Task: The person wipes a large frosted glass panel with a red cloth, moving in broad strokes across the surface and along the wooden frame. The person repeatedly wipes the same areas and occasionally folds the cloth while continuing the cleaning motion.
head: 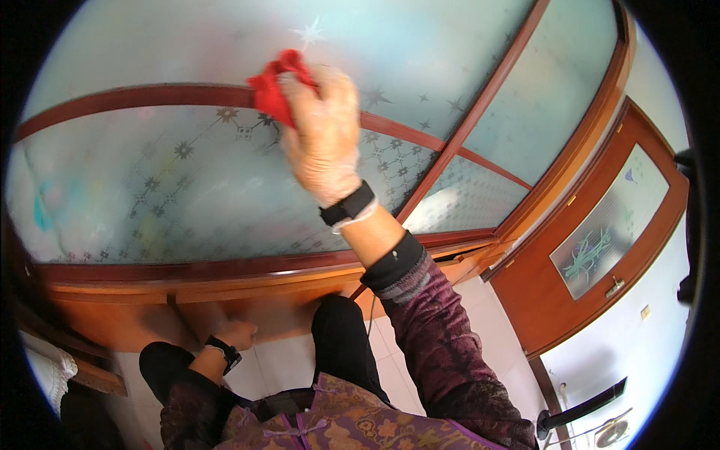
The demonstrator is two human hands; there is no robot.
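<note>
My right hand [323,132], in a thin clear glove, grips a bunched red cloth [275,93]. The cloth lies over the dark red crossbar [185,95] of a sliding panel, between two frosted glass panes. Star shapes mark the upper pane [185,45], and a flower lattice patterns the lower pane [225,191]. Low down by my left knee is my left hand [239,334], in front of the wooden base [270,315] below the panel. Its fingers are blurred and partly hidden, and I see nothing in it. Both wrists wear black bands.
A brown wooden door [529,298] with a glass inset is at the right. Pale floor tiles [261,365] show around my knees, and a thin cable [372,315] hangs beside the right one. White fabric [48,365] sits at the lower left. A black post-like object [585,408] is lower right.
</note>
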